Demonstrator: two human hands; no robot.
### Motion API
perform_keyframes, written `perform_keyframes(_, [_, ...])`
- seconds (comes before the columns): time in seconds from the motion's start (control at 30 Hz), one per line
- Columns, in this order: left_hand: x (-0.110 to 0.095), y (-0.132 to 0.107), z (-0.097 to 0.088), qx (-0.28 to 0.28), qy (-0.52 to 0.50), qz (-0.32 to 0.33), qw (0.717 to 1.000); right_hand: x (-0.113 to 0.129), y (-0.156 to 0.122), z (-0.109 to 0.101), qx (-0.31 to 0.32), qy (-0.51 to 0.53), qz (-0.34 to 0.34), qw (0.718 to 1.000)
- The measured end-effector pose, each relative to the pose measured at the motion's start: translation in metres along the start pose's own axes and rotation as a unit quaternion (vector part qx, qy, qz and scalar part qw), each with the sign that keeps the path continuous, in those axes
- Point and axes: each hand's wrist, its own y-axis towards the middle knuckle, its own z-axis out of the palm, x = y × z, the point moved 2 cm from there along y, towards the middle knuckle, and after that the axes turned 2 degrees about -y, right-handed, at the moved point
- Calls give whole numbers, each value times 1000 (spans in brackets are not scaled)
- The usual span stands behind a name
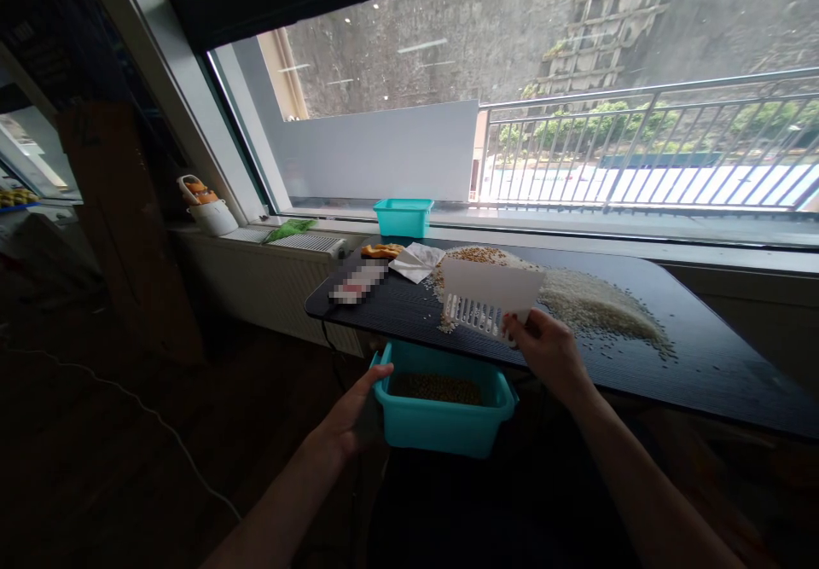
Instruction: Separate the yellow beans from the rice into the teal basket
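My left hand (356,407) grips the left rim of a turquoise plastic bin (441,426), thumb over the edge. The bin is held just below the table's front edge, and many small brownish grains (438,388) cover its bottom. In my right hand (548,347) is a white slotted scoop (492,287), its slots toward me, held over the table's front edge. Behind the scoop lies a heap of yellow kernels (479,255), partly hidden by it. To the right spreads a pile of pale, rice-like grains (589,304).
The dark table (691,330) stands against a window. A white tissue (417,262), an orange-brown item (382,251) and a blurred-out item (358,283) lie at its left. Another turquoise bin (404,217) stands by the sill. A white cable (159,415) crosses the floor.
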Motion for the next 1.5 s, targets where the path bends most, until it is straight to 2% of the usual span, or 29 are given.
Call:
perform_keyframes(0.17, [0,0,3,2,4,-1,1000,6,-3,-2,6,53,11,999])
perform_keyframes(0.43, [-1,1,1,-15,0,-2,1000,3,-9,-13,-13,28,20,999])
perform_keyframes(0.7, [-1,4,-3,-15,-10,0,1000,15,-13,-11,-1,101,25,995])
perform_keyframes(0.9, [-1,2,-1,-12,-6,-3,1000,13,-13,-12,-9,67,26,997])
perform_keyframes(1.1, [-2,0,2,-18,-7,1,1000,12,-14,-12,3,97,28,995])
perform_keyframes(1.3, [-2,2,0,-13,1,-3,1000,8,-14,-9,-6,62,21,998])
perform_keyframes(1.5, [-2,2,-1,-11,-9,-3,1000,12,-14,-7,5,107,30,994])
